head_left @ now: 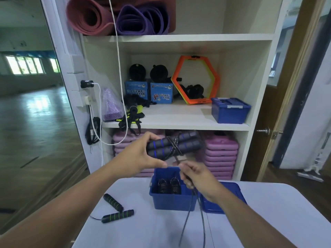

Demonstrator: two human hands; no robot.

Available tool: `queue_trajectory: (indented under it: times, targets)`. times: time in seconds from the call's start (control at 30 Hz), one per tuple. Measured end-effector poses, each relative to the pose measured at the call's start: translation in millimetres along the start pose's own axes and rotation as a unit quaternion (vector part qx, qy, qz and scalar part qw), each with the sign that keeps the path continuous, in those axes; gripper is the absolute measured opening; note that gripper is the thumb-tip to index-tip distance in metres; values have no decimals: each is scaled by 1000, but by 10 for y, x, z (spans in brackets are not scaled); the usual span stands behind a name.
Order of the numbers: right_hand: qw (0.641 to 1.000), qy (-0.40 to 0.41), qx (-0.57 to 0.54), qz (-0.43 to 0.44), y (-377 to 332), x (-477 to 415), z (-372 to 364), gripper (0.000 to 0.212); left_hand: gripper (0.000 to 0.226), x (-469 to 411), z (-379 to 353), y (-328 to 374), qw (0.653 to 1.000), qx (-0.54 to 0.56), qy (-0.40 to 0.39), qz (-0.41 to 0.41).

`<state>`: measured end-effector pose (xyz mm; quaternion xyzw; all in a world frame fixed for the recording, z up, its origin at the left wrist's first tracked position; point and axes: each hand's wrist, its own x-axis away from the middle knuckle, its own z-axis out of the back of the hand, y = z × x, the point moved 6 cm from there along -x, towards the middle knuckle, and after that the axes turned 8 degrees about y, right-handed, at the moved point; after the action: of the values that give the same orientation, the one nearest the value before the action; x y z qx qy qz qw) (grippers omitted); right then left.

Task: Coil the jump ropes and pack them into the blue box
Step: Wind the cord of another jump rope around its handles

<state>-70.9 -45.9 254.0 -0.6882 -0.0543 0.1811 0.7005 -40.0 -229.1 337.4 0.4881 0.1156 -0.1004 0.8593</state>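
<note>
The left hand (141,158) is gripping the two blue-striped handles (172,146) above the blue box (172,199), which is standing open on the tabletop (143,230). The right hand (198,178) is pinching the black cord (189,208), which is lying wrapped around the handles.

Surface (143,233): pale, and it is carrying four things.
Blue box (172,201): it is sitting open near the far edge.
Lid (235,188): it is lying flat just beside the box, on its right.
Green-ringed handles (113,201): two black ones are lying near each other on the left.
</note>
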Motion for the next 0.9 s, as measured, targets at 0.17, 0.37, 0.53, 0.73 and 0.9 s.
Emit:
queue_trajectory:
  times: [0.17,0.37,0.53,0.73,0.9]
  targets:
    - [987,-56,147,-6,152,89,-88,26,67,-254,319,-347,965,-181,189,28]
    - [938,-53,326,106,-289,34,-64,12,56,-346,307,-626,928,-337,158,12]
    - [893,-2,393,220,-911,-184,17,12,56,-207,-209,-560,941,-338,-5,-29]
    - [935,-23,309,170,-975,-444,302,6,62,110,-490,-134,962,-214,-166,-46]
    - [982,-21,155,102,-702,-435,431,21,48,251,-379,159,975,21,-216,-39]
